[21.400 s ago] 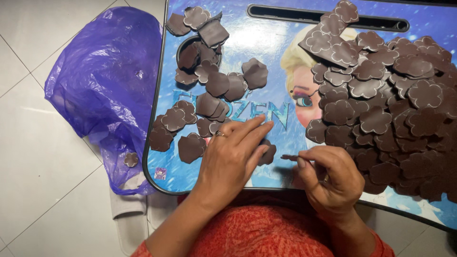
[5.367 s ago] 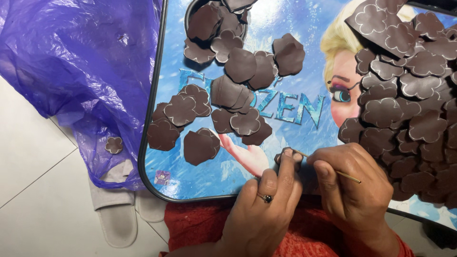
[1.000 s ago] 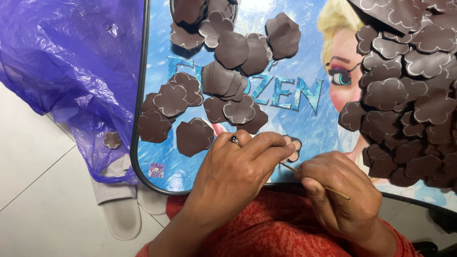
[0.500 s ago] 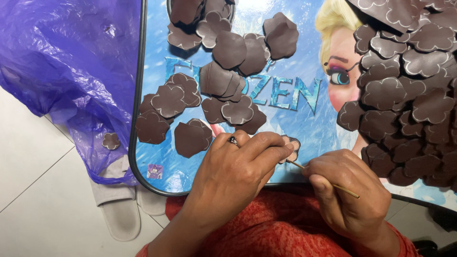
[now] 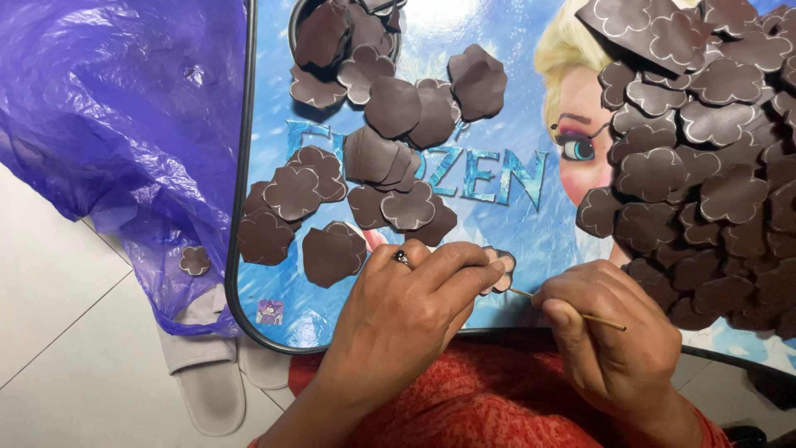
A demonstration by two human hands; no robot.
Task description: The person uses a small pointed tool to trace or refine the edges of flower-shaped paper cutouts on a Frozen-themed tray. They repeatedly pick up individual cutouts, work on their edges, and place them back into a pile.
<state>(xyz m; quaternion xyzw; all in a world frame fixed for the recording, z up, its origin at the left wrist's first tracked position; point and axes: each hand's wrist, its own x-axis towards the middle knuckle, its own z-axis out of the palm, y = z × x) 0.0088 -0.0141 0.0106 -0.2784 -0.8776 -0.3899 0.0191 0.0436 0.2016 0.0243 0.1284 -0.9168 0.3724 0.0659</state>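
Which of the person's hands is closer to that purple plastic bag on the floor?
The left hand. It rests on the lap tray just right of the purple bag, pinching a small brown flower piece. The right hand holds a thin stick farther right.

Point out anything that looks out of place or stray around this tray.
One brown flower-shaped piece lies off the tray, on the purple plastic bag by the floor, apart from both piles. On the tray, the left hand pins one piece while the right hand works it with a thin stick. Nothing looks damaged.
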